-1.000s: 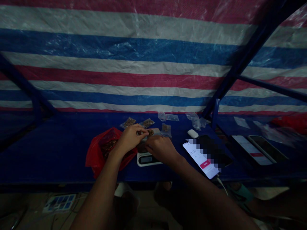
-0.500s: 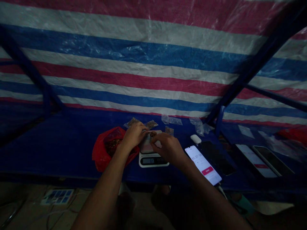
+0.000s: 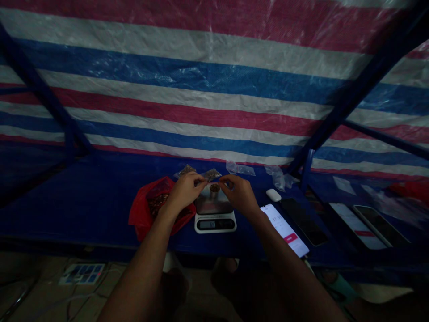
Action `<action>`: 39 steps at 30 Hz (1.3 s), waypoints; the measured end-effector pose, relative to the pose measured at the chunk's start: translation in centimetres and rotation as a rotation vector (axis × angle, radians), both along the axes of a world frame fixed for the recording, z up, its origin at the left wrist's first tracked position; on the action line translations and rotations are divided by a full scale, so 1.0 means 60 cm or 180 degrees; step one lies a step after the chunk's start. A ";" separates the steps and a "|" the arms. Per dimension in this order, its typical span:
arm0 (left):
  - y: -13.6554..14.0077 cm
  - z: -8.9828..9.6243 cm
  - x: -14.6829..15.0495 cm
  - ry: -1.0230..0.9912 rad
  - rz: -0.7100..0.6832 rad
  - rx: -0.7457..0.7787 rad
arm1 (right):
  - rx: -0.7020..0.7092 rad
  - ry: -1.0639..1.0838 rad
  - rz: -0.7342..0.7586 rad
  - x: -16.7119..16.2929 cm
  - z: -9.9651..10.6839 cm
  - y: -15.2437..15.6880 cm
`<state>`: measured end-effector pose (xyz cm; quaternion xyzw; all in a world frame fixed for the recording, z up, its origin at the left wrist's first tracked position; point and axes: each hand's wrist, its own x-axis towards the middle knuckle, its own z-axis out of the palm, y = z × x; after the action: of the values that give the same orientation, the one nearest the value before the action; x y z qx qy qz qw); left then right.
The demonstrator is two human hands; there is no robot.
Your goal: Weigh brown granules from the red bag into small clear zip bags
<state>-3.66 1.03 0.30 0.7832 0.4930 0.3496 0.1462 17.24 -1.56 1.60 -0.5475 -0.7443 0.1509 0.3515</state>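
A small cup (image 3: 215,193) filled with brown bits stands on the plate of a white digital scale (image 3: 215,225). My left hand (image 3: 187,190) is just left of the cup, thumb and fingertips pinched together. On the cup's right, my right hand (image 3: 238,194) is also closed in a pinch near the rim. Anything between the fingertips of either hand is too small to make out. A red plastic bag (image 3: 138,212) of reddish-brown pieces lies open beside the scale, partly behind my left forearm. Small clear bags with brown contents (image 3: 212,174) lie behind the scale.
Clear plastic bags (image 3: 276,178) lie along the back of the blue table (image 3: 100,197). To the right are a white earbud case (image 3: 273,195), a lit phone (image 3: 284,235) and a dark phone (image 3: 303,221). A striped tarp (image 3: 201,98) hangs behind, with blue metal bars (image 3: 338,112).
My right hand has drawn back to the right and slightly up from over the scale plate, uncovering the cup. My left hand has shifted only a little.
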 end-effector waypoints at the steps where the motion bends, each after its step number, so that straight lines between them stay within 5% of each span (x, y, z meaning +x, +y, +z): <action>1: -0.005 0.003 0.000 -0.0022 -0.0006 -0.0008 | -0.0046 0.0029 0.0021 -0.001 -0.001 0.002; 19: -0.026 0.010 0.025 0.0283 0.0324 -0.0065 | -0.0091 0.0305 -0.0045 -0.001 -0.015 0.012; 39: -0.031 0.020 0.027 0.0042 0.0123 -0.0277 | -0.0039 0.0175 -0.0161 -0.005 -0.011 0.008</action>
<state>-2.06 -0.82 1.47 0.7687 0.5237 0.3255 0.1701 16.96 -1.10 0.95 -0.5640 -0.7193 0.1615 0.3722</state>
